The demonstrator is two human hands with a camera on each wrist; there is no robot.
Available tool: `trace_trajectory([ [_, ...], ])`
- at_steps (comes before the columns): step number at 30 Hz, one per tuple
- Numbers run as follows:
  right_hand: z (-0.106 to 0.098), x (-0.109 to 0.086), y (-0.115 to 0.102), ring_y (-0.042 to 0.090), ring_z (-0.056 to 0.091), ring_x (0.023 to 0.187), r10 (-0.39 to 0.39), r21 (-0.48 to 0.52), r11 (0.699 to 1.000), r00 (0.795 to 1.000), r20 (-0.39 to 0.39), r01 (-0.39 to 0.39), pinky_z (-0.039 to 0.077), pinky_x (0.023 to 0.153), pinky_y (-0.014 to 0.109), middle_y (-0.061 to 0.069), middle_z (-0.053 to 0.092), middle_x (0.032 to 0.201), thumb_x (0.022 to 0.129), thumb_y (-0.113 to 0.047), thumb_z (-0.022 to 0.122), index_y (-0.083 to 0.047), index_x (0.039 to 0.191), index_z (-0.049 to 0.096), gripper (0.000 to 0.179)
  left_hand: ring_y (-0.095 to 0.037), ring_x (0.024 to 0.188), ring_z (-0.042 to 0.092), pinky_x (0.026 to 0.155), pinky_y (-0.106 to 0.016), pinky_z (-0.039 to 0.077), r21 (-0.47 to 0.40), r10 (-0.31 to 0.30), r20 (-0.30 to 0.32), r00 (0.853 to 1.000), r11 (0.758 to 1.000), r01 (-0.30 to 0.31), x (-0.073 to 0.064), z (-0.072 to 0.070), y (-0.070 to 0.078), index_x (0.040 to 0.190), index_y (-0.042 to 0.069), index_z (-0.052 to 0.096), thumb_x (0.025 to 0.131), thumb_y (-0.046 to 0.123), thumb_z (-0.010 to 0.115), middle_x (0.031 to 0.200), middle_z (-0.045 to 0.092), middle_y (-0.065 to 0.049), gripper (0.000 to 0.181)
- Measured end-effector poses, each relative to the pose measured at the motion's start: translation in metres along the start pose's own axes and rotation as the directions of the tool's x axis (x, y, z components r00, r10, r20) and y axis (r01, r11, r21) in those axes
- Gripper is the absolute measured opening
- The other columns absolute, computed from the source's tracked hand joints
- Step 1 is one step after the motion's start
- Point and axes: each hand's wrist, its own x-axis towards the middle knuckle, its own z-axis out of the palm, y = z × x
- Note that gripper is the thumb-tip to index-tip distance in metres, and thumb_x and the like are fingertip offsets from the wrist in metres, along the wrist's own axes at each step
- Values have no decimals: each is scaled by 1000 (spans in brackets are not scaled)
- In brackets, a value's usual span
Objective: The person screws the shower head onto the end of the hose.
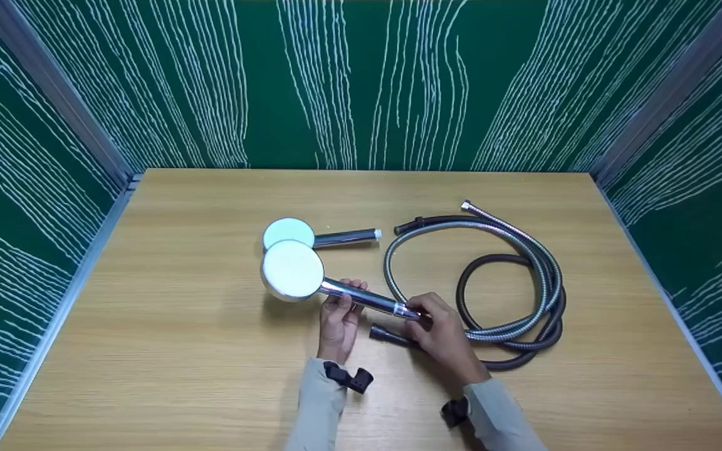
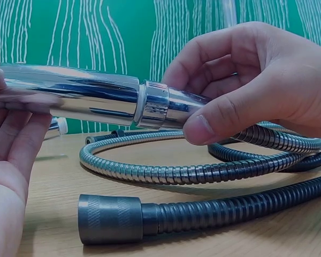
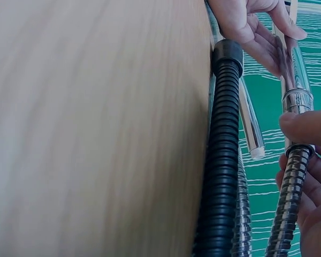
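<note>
My left hand point(image 1: 339, 322) grips the chrome handle of a hand shower head point(image 1: 292, 269) with a round white face, holding it above the table. My right hand point(image 1: 442, 332) pinches the tapered chrome end of a silver metal shower hose point(image 2: 176, 174) between thumb and fingers. In the left wrist view, its knurled collar point(image 2: 155, 104) meets the handle's end, with a thin pale ring showing at the joint. From the right wrist view, handle and hose end point(image 3: 298, 99) lie in one line. How far the thread is engaged is hidden.
A second shower head point(image 1: 345, 237) lies behind the held one, its white threaded end pointing right. A black shower hose point(image 1: 492, 258) lies coiled with the silver one on the right; its wide end point(image 2: 109, 219) rests below my hands. Green walls surround the wooden table point(image 1: 148, 326).
</note>
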Motion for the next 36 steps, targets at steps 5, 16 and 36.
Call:
trace_trajectory([
  [5, -1, 0, -1, 10, 62, 87, 22, -5, 1000, 1000, 21, -22, 59, 75, 25, 0, 64, 92, 73, 8, 76, -9, 95, 65, 30, -17, 104, 66, 102, -31, 52, 5, -3, -5, 1000, 1000, 3, 0, -1, 0, 104, 11, 67, 91, 9, 60, 102, 71, -2, 16],
  [16, -3, -1, -2, 12, 63, 91, 60, -29, 998, 996, 60, -58, 59, 82, 30, 2, 65, 96, 77, 2, 76, -9, 99, 66, 27, -17, 103, 67, 101, -30, 52, 7, -4, -19, 1000, 1000, 4, 0, 0, 0, 104, 12, 67, 89, 10, 61, 101, 71, -2, 16],
  [36, 1, 1, -1, 10, 62, 86, 13, -8, 1000, 1000, 10, -13, 59, 75, 23, 0, 62, 92, 70, 9, 76, -8, 94, 63, 32, -17, 102, 67, 102, -30, 52, -30, -8, 0, 1000, 1000, 8, 1, 0, 0, 103, 9, 66, 90, 6, 60, 101, 70, -3, 15],
])
